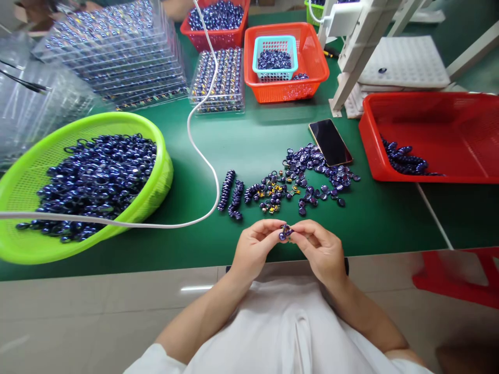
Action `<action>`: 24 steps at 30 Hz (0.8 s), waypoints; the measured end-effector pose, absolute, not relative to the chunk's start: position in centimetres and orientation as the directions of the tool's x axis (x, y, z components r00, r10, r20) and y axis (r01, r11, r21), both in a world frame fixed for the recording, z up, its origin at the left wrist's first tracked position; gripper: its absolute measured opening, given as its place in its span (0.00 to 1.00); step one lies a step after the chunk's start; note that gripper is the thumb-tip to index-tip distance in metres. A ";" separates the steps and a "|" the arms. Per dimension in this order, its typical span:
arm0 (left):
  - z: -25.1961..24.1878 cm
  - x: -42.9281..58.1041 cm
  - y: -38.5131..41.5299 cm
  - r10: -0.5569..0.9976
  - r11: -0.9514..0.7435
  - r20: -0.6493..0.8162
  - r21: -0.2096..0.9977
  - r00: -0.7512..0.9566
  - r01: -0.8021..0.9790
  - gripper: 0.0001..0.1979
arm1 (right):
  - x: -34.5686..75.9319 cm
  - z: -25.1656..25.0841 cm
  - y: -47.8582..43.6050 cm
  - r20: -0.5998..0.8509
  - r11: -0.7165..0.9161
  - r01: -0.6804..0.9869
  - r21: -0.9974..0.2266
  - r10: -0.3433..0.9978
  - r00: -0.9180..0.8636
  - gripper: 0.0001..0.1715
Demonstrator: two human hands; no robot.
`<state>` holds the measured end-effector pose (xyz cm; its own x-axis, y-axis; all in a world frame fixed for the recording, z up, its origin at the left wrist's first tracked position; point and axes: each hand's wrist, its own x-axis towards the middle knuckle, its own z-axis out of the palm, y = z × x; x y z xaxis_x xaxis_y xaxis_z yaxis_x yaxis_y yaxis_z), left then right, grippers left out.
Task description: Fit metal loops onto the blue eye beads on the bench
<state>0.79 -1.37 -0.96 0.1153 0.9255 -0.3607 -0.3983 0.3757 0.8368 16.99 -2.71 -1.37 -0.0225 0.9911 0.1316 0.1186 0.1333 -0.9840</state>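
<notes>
Close to the table's front edge, my left hand (253, 246) and my right hand (322, 249) meet, both pinching small shiny dark-blue parts (285, 232) between thumb and fingers. The fingertips partly hide these parts, so their exact shape is unclear. Just beyond my hands lies a loose group of dark-blue pieces with gold-coloured bits (273, 193). Flat dark-blue caps (307, 158) are spread farther back and to the right. Left of the group, dark-blue rings are lined up in short rows (226, 190) on the green table (195, 244).
A green basket (166, 166) heaped with dark-blue rings stands left. A white cable (191, 130) crosses the table. Behind are stacked clear trays (117, 72), a red basket (317, 65) holding a light-blue basket (295, 52), and a phone (330, 142). A red bin (448, 124) stands right.
</notes>
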 end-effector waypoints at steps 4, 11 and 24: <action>-0.5 1.2 -1.4 0.937 0.340 -0.346 0.867 0.051 -0.363 0.07 | 16.6 -1.4 -2.7 0.097 0.096 0.068 -0.993 0.995 0.012 0.05; -0.1 1.3 -1.7 0.978 0.190 -0.200 0.968 -0.051 -0.167 0.08 | 16.6 -1.2 -2.4 0.022 0.023 -0.031 -0.999 0.999 0.025 0.05; -0.3 0.8 -2.2 0.981 -0.186 0.176 0.974 0.088 0.132 0.12 | 16.5 -1.3 -2.3 -0.100 -0.100 -0.094 -0.991 0.995 0.003 0.06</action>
<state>0.79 -2.20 -0.29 0.0877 0.9805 0.1758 0.1319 -0.1864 0.9736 16.49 -2.29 -1.26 0.0028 0.9950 -0.1003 -0.0938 -0.0995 -0.9906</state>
